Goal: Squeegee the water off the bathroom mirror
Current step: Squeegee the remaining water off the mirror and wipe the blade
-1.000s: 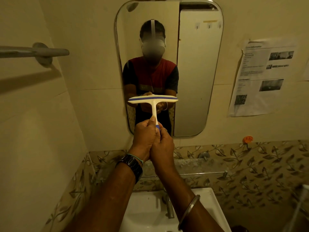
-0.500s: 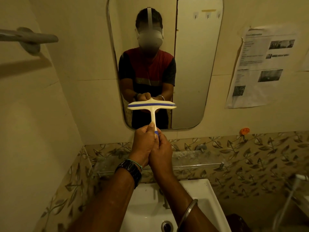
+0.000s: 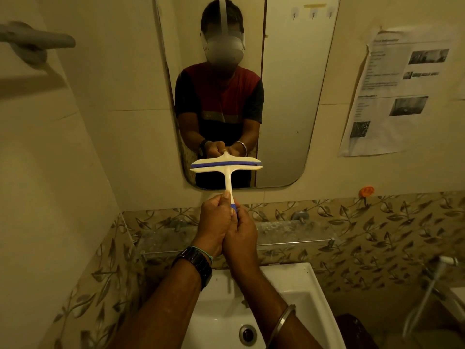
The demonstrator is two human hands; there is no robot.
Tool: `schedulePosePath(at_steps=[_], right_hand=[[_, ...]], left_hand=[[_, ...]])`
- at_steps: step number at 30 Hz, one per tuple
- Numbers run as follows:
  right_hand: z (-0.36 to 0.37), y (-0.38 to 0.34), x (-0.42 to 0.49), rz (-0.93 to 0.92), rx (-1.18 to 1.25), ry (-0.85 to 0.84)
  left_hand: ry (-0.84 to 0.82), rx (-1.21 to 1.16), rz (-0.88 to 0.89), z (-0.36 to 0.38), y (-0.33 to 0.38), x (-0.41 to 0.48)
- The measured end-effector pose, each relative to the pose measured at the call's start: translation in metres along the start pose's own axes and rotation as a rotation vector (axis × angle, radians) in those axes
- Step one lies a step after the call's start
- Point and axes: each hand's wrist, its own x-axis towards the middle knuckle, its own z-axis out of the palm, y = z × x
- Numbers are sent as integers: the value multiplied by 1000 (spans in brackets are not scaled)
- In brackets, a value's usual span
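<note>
my left hand (image 3: 216, 222) and right hand (image 3: 241, 235) both grip the squeegee (image 3: 227, 170) handle. handle points up toward the mirror (image 3: 284, 102); the blade runs level, left to right, near the mirror's lower edge.

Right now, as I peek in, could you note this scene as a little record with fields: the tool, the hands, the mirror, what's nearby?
Tool: cream squeegee with a blue blade strip, blade level
Left hand: grips the handle, thumb along it; watch on wrist
Right hand: grips the handle's blue end beside the left; bangle on wrist
Mirror: blade low on it, seemingly against the glass; water not discernible
Below: glass shelf, white sink
Walls: paper notice at right, towel bar at left
</note>
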Motion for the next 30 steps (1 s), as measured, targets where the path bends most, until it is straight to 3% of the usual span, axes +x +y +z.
schedulePosePath(at_steps=[19, 30], right_hand=[[-8, 5, -26, 170, 0, -51], [-19, -31, -44, 135, -20, -36]], left_hand=[[32, -35, -188, -2, -20, -15], [50, 5, -135, -6, 16, -48]])
